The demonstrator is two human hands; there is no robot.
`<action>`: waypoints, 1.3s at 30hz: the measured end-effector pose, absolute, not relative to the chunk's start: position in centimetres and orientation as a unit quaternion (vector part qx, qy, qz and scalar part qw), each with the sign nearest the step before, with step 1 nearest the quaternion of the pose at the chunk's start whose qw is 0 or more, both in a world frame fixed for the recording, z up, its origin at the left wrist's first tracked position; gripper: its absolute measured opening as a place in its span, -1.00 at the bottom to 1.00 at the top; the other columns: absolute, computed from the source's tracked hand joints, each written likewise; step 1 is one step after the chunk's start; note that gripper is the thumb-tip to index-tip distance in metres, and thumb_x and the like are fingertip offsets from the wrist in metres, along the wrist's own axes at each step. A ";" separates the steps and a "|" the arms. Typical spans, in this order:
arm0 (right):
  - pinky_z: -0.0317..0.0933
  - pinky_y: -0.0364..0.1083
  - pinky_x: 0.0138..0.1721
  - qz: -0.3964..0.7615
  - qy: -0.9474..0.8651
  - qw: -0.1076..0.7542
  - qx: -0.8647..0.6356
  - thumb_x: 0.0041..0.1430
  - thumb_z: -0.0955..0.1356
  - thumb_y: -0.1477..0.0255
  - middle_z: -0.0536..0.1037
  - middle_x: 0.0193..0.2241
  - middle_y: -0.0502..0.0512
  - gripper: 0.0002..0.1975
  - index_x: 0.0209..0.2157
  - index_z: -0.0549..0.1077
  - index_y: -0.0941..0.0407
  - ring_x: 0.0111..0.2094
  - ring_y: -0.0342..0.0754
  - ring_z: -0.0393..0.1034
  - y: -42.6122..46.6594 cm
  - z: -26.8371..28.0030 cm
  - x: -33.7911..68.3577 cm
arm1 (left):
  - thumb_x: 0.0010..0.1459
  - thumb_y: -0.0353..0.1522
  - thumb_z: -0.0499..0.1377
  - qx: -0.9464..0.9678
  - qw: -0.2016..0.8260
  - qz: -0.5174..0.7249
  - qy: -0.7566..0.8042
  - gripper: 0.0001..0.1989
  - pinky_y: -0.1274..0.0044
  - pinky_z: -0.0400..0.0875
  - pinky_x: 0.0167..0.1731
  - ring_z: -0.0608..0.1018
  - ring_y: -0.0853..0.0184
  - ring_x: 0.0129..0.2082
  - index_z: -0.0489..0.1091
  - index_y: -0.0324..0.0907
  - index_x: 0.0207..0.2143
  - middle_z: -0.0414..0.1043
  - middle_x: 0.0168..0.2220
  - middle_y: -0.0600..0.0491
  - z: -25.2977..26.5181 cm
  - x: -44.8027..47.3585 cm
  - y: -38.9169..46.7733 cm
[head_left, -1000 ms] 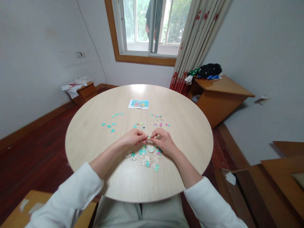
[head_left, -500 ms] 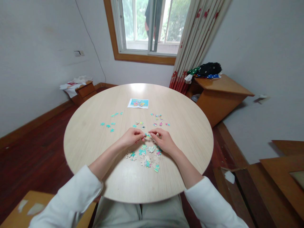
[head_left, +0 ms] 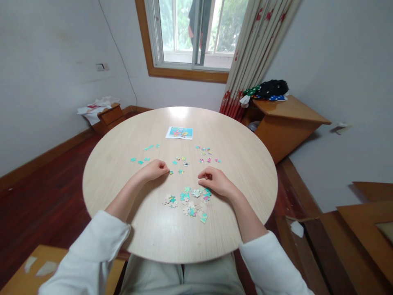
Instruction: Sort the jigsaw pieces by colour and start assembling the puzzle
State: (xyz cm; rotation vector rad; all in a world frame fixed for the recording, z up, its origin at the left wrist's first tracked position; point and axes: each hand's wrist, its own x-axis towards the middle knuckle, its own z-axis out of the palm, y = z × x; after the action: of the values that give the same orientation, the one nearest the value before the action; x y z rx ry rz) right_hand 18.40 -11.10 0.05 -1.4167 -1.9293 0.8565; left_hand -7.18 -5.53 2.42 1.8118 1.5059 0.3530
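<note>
At the middle of the round table (head_left: 116,188), my left hand (head_left: 156,168) has its fingers pinched together at the edge of a small teal puzzle piece (head_left: 171,172). Another puzzle piece (head_left: 181,171) lies just to the right of it. My right hand (head_left: 215,180) is open, thumb and fingers apart with nothing seen between them, over the right side of a loose pile of puzzle pieces (head_left: 192,204). Some pieces in the pile show printed faces, others plain backs. Several teal pieces (head_left: 140,162) lie to the left, partly behind my left hand.
A printed picture (head_left: 179,132) lies toward the far side. Pink and multicoloured pieces (head_left: 209,160) are grouped at right, with a few more pieces (head_left: 183,158) in the centre. Beyond the table stand a wooden desk (head_left: 288,123) with cloths and a curtain (head_left: 254,45).
My hands have come apart: the left moved left, the right slightly right and down. The piece that was between them is no longer there; two pieces now show on the table between the hands.
</note>
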 end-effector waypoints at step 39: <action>0.19 -0.12 -0.27 0.395 -0.777 0.256 -0.418 -0.07 0.44 0.50 0.41 -0.34 0.04 -0.87 -0.38 0.50 0.14 -0.32 -0.14 0.31 -11.9 1.3 18.2 | 0.06 -0.34 0.08 0.658 0.487 0.258 0.513 -0.73 0.56 -0.09 -0.64 0.10 0.53 -0.71 0.29 -0.23 -0.66 0.12 -0.74 0.16 2.6 -4.2 -8.2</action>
State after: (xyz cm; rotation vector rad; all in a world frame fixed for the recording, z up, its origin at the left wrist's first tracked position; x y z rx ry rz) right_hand 18.23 -11.87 1.26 -1.1346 -2.1098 1.0709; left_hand -4.16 -8.15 2.64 1.6011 1.2472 0.6268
